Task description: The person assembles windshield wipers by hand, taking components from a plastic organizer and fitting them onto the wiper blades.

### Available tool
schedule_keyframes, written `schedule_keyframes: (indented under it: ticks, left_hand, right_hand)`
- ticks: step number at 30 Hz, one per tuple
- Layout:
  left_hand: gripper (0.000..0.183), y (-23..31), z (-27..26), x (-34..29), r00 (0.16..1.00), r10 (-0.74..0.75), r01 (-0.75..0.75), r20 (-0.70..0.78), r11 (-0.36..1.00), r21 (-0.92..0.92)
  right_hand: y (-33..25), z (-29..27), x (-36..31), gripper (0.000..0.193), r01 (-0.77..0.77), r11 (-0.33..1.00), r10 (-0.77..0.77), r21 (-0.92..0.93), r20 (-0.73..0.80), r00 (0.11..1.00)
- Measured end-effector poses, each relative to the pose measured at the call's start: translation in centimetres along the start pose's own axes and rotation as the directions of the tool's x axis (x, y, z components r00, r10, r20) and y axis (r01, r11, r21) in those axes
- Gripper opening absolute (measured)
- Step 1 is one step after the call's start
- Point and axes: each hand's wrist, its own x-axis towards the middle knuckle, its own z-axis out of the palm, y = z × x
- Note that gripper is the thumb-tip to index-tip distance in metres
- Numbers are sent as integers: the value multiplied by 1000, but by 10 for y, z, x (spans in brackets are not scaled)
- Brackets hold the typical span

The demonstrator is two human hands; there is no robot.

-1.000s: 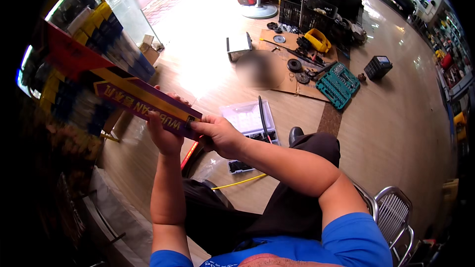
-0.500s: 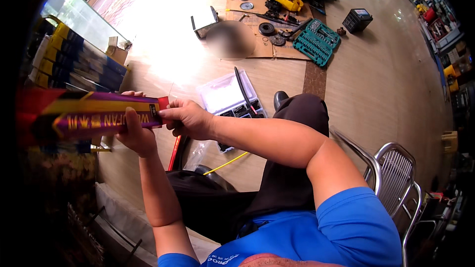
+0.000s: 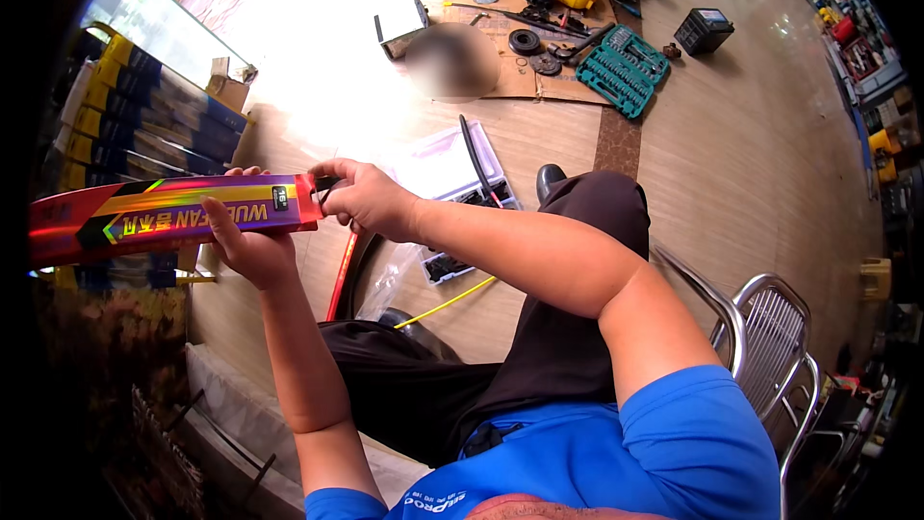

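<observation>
The left hand (image 3: 252, 255) grips a long, shiny red, purple and yellow box (image 3: 183, 217) near its right end, thumb on the near face, fingers behind; this probably steadies it, since most of its length runs out leftward. The box is held in the air, roughly level, at the left of the view. The right hand (image 3: 371, 200) is at the box's open end, fingers closed on a dark piece (image 3: 325, 191) there; its inner end is hidden, and the opposing holds likely keep the box from sliding. The box's far left end reaches in front of the yellow-and-blue packages (image 3: 159, 106); I cannot tell whether they touch. On the right, the forearm passes above the open plastic case (image 3: 433, 159), beside the bent knee (image 3: 611, 202). Beyond the knee, floor (image 3: 722, 154) stretches between the green tool case (image 3: 616, 72) and the metal chair (image 3: 780, 327), giving more sideways room than the packages' side.
</observation>
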Motion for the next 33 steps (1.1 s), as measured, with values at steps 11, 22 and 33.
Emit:
schedule_keyframes:
  ticks: [11,22,33]
  left_hand:
    - [59,11,-3,2,997,-80,78,-8,988,-130]
    - [67,80,-153,74,914,76,-168,-397,965,-202]
    - [73,-74,-382,-21,172,-373,398,-912,873,-282]
  right_hand:
    - [-14,-15,4,21,91,59,-427,-994,57,902]
    - [-45,-68,-13,13,-8,-388,-384,-922,154,910]
    - [-157,-142,-81,24,-66,238,-180,-969,-111,977]
